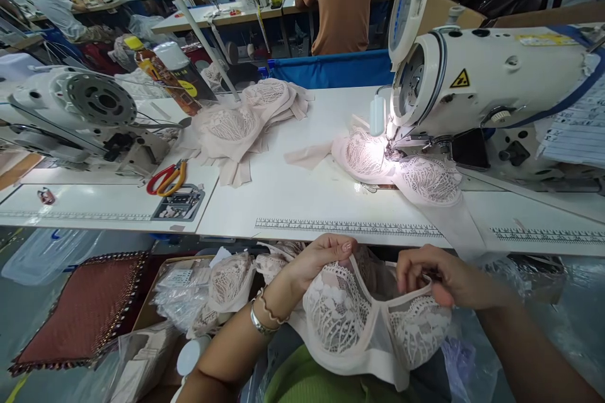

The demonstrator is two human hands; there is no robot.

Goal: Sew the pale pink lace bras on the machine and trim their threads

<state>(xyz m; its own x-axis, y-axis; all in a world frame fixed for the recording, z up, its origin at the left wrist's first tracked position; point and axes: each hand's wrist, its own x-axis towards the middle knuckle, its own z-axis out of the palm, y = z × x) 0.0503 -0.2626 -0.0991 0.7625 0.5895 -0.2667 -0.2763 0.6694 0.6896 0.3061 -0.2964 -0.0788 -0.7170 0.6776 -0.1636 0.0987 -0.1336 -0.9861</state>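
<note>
A pale pink lace bra (347, 321) hangs between my two hands above my lap, its cups facing me. My left hand (326, 255) is closed on the upper edge of the left cup. On the other cup's upper edge, my right hand (432, 274) grips with curled fingers, partly hidden by the fabric. Beyond them a second lace bra (425, 179) lies under the lit needle of the sewing machine (472, 82), one wing draping over the table's front edge.
Stacked bras (236, 123) lie mid-table. Left are another sewing machine (89, 113), orange-handled scissors (174, 179) and a spray can (182, 69). Below stand an open box (146, 308) of bagged parts and a red cushion (85, 308). A person in brown (345, 0) is across the table.
</note>
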